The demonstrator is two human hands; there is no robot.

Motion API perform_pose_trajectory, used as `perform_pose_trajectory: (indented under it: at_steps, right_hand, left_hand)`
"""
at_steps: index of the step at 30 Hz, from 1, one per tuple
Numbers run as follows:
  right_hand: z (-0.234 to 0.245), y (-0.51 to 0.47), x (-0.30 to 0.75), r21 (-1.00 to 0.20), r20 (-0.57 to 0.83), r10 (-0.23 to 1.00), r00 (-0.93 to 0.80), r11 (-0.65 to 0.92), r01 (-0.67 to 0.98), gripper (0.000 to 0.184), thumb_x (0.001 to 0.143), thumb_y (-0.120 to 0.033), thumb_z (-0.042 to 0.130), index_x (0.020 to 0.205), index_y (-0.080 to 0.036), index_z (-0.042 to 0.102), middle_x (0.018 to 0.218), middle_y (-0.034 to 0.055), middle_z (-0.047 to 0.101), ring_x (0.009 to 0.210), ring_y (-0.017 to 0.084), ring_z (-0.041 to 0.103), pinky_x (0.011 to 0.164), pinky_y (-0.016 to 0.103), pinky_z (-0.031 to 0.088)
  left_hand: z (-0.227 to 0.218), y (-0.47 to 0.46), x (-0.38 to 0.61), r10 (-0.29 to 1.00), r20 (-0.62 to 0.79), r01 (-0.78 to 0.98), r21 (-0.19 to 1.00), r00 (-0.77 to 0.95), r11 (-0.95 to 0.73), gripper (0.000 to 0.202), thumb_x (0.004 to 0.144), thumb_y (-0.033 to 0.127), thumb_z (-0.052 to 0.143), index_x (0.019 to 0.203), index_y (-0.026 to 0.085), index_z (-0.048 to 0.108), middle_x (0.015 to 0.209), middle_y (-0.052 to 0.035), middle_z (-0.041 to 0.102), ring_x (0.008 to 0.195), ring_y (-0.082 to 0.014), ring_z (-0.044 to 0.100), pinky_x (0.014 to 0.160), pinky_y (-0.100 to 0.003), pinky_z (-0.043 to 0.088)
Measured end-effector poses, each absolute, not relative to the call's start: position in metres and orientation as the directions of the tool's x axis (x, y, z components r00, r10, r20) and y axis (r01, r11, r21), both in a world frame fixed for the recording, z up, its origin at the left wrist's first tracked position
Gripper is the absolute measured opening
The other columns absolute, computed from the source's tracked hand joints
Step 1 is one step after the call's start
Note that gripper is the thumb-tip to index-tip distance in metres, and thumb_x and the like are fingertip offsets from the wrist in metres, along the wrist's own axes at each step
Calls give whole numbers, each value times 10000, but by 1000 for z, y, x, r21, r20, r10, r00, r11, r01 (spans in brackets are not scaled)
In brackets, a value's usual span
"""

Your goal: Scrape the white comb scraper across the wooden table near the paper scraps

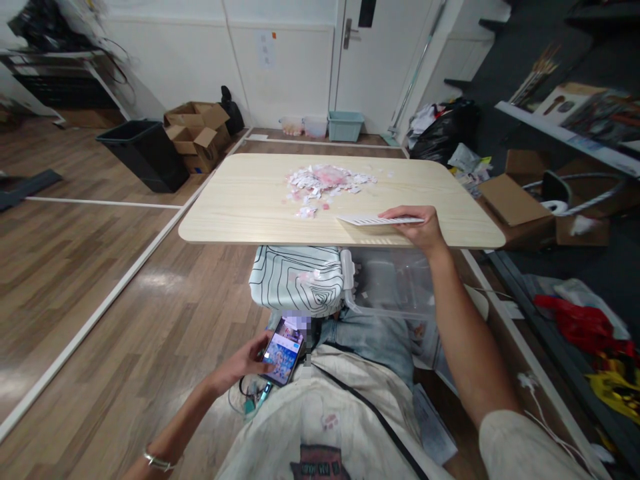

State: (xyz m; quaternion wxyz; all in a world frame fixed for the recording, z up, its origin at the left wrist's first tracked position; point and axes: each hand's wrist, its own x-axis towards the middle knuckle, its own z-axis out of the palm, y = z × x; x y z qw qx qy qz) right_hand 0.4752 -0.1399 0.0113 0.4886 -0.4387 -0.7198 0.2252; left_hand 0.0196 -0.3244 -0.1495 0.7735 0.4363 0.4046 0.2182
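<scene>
Nearest the camera, one cream shirt (280,433) with one dark printed patch. Gripping one lit phone (283,353) in the left hand (249,357), thumb over the screen; pinching one thin, striped white sheet (363,220) in the right hand (419,223), over the near part of one pale bench (235,200). Farther back on the bench, one heap of white and pink scraps (327,179), too many to count. Below the near edge, one line-patterned cloth (280,283), and just right of it one clear plastic box (387,283). By the far wall, one teal tub (345,127).
</scene>
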Motion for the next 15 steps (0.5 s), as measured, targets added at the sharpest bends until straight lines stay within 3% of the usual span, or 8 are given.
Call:
perform_pose_trajectory:
  at_steps: [8,15]
  right_hand:
    - [13,-141,474,-756,506,852,-138,514,405,317,740,-543,883,834,-243,843,965,91,840,938,290,805,889,388,639]
    - [10,-140,476,-754,509,849,-143,520,401,249,755,-464,882,830,-231,839,958,94,839,932,282,804,882,371,638]
  left_hand:
    - [-176,-325,13,694,-415,21,866,589,500,611,694,298,956,1224,223,662,1217,-71,693,1130,-282,644,981,-375,518]
    - [-168,-323,15,672,-413,39,867,614,497,632,702,263,932,1260,224,638,1281,-78,678,1145,-284,631,984,-372,501]
